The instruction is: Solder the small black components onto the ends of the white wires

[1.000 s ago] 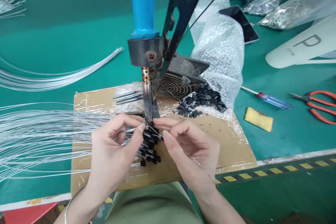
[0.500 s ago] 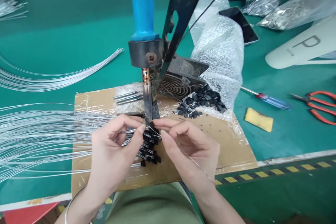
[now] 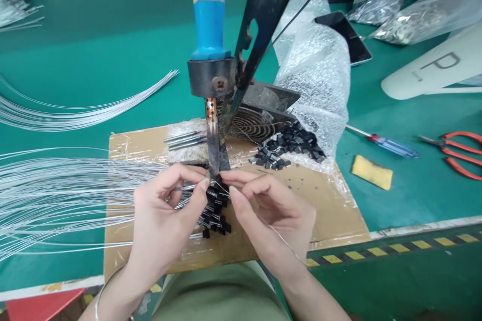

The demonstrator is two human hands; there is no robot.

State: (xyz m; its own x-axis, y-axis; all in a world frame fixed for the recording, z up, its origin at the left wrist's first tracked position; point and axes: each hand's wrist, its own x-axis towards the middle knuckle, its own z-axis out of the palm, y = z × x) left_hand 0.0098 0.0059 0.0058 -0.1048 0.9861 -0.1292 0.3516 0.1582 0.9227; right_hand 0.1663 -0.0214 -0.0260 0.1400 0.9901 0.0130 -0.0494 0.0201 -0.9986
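A soldering iron (image 3: 213,148) with a blue handle points down from a black bracket, its tip between my fingertips. My left hand (image 3: 171,210) is pinched on a thin wire just left of the tip. Right of the tip, my right hand (image 3: 273,215) is closed on a thin solder wire (image 3: 280,235), which trails back over the palm. A small black part (image 3: 218,179) sits at the tip; whether a finger touches it is unclear. Below lie several black-ended wires (image 3: 216,210), partly hidden by my left hand.
Cardboard (image 3: 327,215) lies under the work. Long white wires (image 3: 56,185) spread left. Behind are a round fan (image 3: 250,123), loose black parts (image 3: 297,143) and bubble wrap (image 3: 316,75). At the right are a screwdriver (image 3: 395,145), yellow sponge (image 3: 372,172) and red-handled pliers (image 3: 461,150).
The whole view has shifted slightly, with the iron appearing a little farther right. Both hands keep nearly the same pose at the tip.
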